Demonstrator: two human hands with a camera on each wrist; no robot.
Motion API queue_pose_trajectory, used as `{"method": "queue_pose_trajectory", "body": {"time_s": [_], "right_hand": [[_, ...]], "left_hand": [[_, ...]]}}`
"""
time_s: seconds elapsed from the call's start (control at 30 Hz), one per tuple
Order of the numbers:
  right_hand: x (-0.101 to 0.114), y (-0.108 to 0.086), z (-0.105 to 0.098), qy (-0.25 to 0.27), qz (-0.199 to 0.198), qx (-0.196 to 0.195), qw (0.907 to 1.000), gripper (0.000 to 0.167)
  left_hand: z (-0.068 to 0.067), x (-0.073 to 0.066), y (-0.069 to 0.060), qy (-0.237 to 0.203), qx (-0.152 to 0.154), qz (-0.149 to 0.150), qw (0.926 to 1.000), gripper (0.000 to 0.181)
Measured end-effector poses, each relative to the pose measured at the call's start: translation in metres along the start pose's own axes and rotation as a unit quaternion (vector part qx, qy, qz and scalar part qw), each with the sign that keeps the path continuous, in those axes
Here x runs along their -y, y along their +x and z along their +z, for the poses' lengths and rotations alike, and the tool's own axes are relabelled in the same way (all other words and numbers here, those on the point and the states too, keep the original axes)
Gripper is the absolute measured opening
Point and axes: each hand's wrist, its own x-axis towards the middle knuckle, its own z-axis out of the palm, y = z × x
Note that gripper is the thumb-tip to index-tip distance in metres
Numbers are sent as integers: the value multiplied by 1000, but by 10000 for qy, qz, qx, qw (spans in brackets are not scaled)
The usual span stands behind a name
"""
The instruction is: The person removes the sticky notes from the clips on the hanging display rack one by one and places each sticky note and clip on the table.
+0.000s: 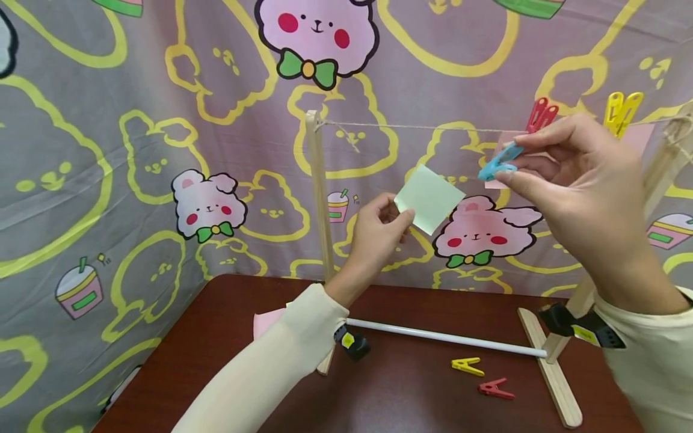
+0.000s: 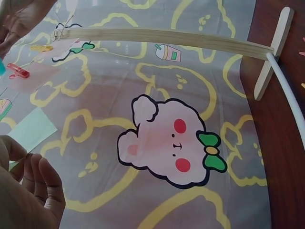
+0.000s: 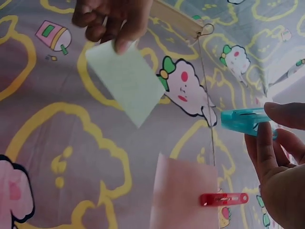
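My left hand (image 1: 379, 231) pinches a pale green square of paper (image 1: 430, 198) by one corner, below the string (image 1: 411, 126). Between the thumb and fingers of my right hand (image 1: 590, 174) is a blue clothespin (image 1: 499, 163), its tip pointing left toward the paper. In the right wrist view the blue clothespin (image 3: 245, 121) is beside the string, apart from it. A pink sheet (image 3: 183, 191) hangs on the string from a red clothespin (image 3: 224, 199). Farther right a yellow clothespin (image 1: 621, 113) sits on the string over another pink sheet (image 1: 639, 139), partly behind my right hand.
Two wooden posts, the left post (image 1: 319, 198) and the right post (image 1: 663, 162), carry the string; a white rod (image 1: 444, 337) joins them low down. On the dark table (image 1: 400, 391) lie a yellow clothespin (image 1: 468, 365) and a red clothespin (image 1: 495, 389). Pink paper (image 1: 265, 323) lies behind my left sleeve.
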Motion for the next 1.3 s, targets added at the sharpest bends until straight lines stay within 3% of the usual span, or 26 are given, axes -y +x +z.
{"method": "queue_pose_trajectory", "body": {"time_s": [0.17, 0.47, 0.7, 0.87, 1.1, 1.3], "right_hand": [[-2, -11, -8, -209, 354, 23, 9992, 36], [-10, -28, -27, -200, 546, 1, 9983, 39], [-17, -44, -41, -781, 854, 160, 9932, 40], [-25, -61, -50, -896, 1195, 271, 9884, 39], [-38, -92, -66, -1821, 1827, 508, 9648, 41], [-48, -112, -79, -2035, 1977, 760, 9559, 43]], "left_hand": [[-7, 4, -7, -14, 24, 62, 10000, 8], [-16, 9, -25, 68, 154, -17, 9999, 13], [-28, 17, -41, 163, 138, -258, 9994, 13], [-36, 29, -54, 137, 326, -441, 9984, 14], [-53, 44, -74, 900, 204, -561, 9942, 15], [-72, 54, -84, 1156, -60, -733, 9906, 19]]}}
